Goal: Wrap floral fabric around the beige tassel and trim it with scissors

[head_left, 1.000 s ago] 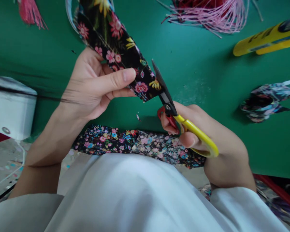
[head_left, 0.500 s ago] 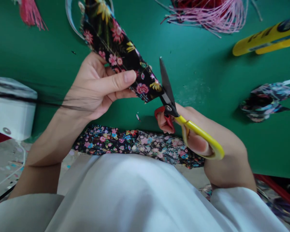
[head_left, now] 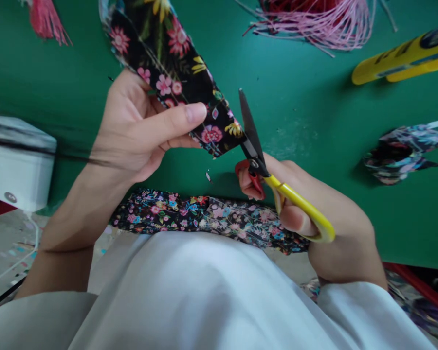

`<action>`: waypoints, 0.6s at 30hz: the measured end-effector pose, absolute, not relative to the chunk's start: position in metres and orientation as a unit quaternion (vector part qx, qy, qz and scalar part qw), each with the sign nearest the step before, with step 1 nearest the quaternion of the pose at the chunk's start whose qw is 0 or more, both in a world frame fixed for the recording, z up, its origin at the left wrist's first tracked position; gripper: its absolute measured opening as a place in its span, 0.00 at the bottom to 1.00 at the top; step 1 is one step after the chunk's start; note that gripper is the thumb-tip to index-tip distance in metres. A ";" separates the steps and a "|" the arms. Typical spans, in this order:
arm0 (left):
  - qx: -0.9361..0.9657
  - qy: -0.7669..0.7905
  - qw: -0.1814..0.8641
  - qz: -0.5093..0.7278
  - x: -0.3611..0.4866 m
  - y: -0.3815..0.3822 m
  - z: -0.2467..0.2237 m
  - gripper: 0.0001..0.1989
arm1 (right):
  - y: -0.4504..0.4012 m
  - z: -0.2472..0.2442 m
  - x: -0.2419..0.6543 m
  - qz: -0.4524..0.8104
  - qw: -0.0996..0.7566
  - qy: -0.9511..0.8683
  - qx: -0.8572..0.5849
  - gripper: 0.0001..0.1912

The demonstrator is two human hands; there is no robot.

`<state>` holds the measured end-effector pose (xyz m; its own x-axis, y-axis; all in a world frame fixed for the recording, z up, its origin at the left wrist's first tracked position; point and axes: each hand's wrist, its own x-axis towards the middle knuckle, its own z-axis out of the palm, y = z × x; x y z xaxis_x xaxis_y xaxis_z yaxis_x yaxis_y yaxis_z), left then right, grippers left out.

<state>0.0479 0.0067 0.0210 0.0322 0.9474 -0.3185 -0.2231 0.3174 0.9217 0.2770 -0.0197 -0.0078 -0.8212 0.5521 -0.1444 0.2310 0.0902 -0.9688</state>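
Between thumb and fingers, my left hand (head_left: pixel 142 121) pinches a black strip of floral fabric (head_left: pixel 190 73) that runs up past the frame's top edge. My right hand (head_left: pixel 253 182) has its fingers through the red and yellow handles of a pair of scissors (head_left: pixel 253 141). The blades stand apart at the fabric's lower right corner; the lower blade meets that corner. Another floral fabric strip (head_left: pixel 190 214) lies along the table's near edge, below both hands. A tiny fabric scrap (head_left: pixel 209 176) rests on the table between them.
Pink cords (head_left: pixel 324 24) lie at the top right of the green table (head_left: pixel 299 107). Beside them are a yellow bottle (head_left: pixel 397 56) and a bunched floral cloth piece (head_left: pixel 397 150). A pink tassel (head_left: pixel 47 22) is at top left; a white box with a cable (head_left: pixel 24 165) stands at left.
My left hand and the fabric strip have shifted slightly left, and the strip looks broader and flatter. The scissors have moved a little, their handles a bit closer together.
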 end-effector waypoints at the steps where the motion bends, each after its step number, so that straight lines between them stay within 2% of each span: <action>1: 0.356 0.522 0.614 0.473 0.049 0.006 0.022 0.12 | -0.020 -0.008 0.277 0.616 0.130 -0.728 -0.271 0.34; 18: 0.352 0.553 0.604 0.453 0.049 0.004 0.022 0.10 | -0.021 -0.007 0.277 0.601 0.128 -0.735 -0.288 0.34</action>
